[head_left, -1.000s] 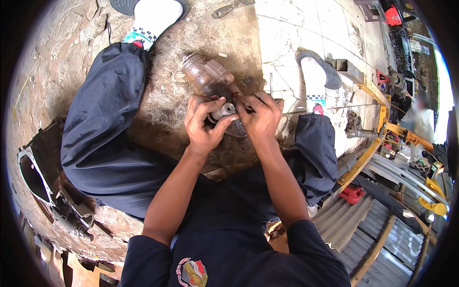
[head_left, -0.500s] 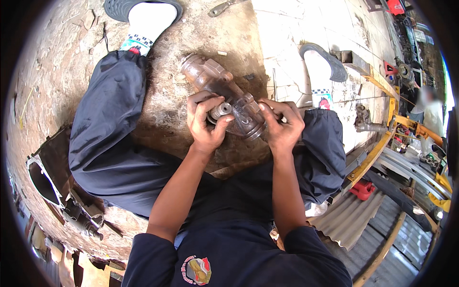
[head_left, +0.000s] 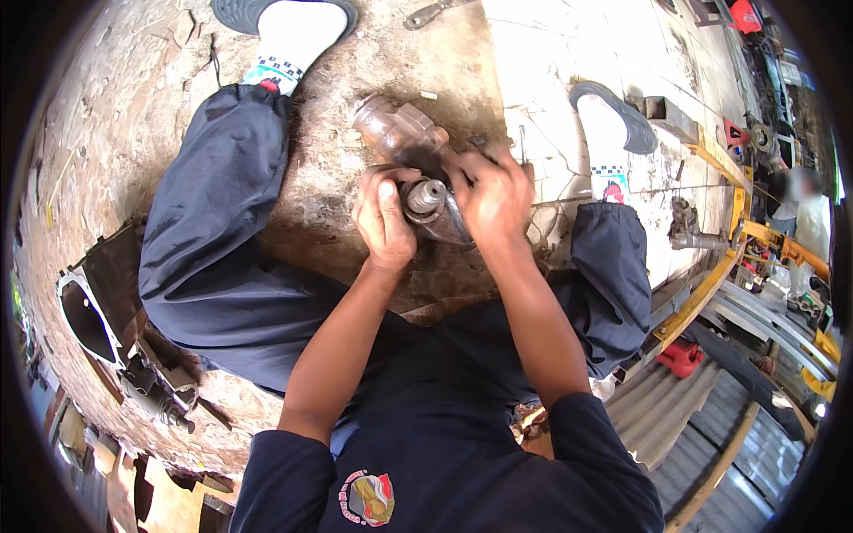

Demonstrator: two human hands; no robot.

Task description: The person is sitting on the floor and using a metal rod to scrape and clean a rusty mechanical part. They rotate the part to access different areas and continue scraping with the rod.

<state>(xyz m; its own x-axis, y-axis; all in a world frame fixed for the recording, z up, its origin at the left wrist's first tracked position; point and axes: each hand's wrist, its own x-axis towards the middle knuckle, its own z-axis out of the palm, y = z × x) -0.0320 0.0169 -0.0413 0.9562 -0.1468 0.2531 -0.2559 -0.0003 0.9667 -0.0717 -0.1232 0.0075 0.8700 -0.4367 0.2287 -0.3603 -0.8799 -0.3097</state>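
Observation:
Between my legs a brown, grimy metal gearbox rests tilted on the floor, its body slanting from upper left to lower right. A splined shaft with a threaded hole in its end stands up from it towards me. My left hand is wrapped round the housing beside the shaft, thumb raised along the near side. My right hand is curled in over the housing's middle and right side, smeared by motion. What lies under its fingertips, if anything, is hidden.
A dark metal casing lies left of my leg. A flat tool lies at the far edge. On the right are a yellow frame, a metal part with a shaft, a red container and corrugated sheets. A person stands far right.
My right hand has moved up and left from the gearbox's near right end to its middle. The shaft points more upright, and my left hand has shifted round the housing, thumb now lifted.

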